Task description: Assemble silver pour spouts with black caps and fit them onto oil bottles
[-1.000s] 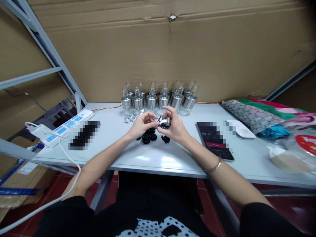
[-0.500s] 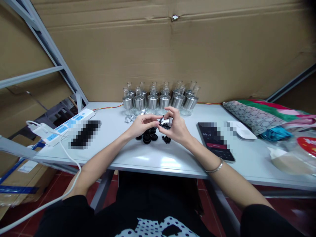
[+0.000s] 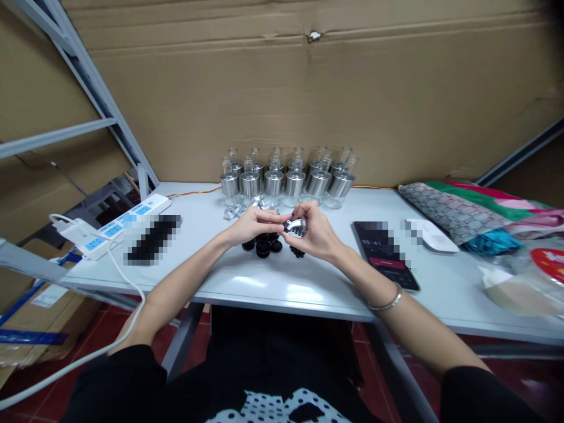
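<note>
My right hand (image 3: 314,232) holds a small silver metal cap (image 3: 296,225) with a black piece at its mouth, just above the white table (image 3: 282,282). My left hand (image 3: 252,223) meets it from the left, fingertips pinched at the cap's black piece. Under my hands lie several black rubber stoppers (image 3: 263,245) and a smaller black part (image 3: 296,252). Behind them stand two rows of glass bottles with silver collars (image 3: 285,176), and a few loose silver rings (image 3: 233,210) lie in front of the bottles.
A phone (image 3: 386,255) with a lit screen lies right of my hands, a white pad (image 3: 429,235) beyond it. Patterned bags (image 3: 476,211) fill the far right. A power strip (image 3: 118,223) and white cable sit left. Cardboard (image 3: 308,88) walls the back.
Both hands have sunk slightly toward the table and drawn closer together around the silver cap. My right fingers have curled further over it. The phone's timer has advanced.
</note>
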Available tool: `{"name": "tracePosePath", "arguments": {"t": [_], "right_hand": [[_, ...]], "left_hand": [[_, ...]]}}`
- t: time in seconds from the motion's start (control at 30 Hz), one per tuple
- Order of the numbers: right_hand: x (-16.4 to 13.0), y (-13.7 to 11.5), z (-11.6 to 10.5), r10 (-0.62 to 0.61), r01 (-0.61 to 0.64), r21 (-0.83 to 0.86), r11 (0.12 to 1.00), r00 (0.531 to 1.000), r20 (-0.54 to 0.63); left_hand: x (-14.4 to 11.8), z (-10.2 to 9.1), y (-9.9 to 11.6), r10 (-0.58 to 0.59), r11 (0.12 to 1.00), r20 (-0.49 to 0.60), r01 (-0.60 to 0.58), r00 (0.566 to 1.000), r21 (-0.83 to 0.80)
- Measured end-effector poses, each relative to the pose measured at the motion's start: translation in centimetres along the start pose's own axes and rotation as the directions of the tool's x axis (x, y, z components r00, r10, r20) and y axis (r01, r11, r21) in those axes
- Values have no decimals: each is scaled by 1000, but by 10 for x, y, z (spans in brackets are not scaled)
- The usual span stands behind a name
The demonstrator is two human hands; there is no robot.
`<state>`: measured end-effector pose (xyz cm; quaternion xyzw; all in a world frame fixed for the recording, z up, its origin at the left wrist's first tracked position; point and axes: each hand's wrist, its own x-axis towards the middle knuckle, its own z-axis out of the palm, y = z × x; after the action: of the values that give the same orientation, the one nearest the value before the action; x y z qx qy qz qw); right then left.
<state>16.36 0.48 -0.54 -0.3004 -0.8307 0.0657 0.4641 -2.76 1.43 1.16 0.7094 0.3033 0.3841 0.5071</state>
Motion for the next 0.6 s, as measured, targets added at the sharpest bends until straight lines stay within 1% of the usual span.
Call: {"name": "tracePosePath", "arguments": {"t": [0.17, 0.3, 0.4, 0.47, 0.53, 0.57, 0.6], "right_hand": [[1, -3, 0, 8, -8, 7, 1000, 998, -56], [5, -6, -3, -3, -5, -81, 997, 996, -90], [7, -7, -4, 18, -35, -136, 990, 992, -126], [7, -7, -4, 7, -26, -153, 988, 992, -128], [7, -5, -4, -13, -6, -159, 987, 993, -117], [7, -5, -5, -18, 0, -159, 987, 994, -112], [6, -4, -5, -17, 0, -159, 987, 994, -109]], "left_hand": [[-2, 6, 7, 41, 999, -39, -41, 998, 2], [-3, 10, 9, 67, 997, -79, -65, 995, 28], [-3, 11, 8, 77, 996, -77, -73, 994, 59], [-3, 10, 7, 79, 994, -81, -73, 994, 83], [-2, 8, 6, 89, 991, -128, -75, 988, 110], [-1, 6, 6, 107, 988, -179, -84, 978, 133], [2, 1, 5, 138, 982, -249, -99, 959, 164]]}}
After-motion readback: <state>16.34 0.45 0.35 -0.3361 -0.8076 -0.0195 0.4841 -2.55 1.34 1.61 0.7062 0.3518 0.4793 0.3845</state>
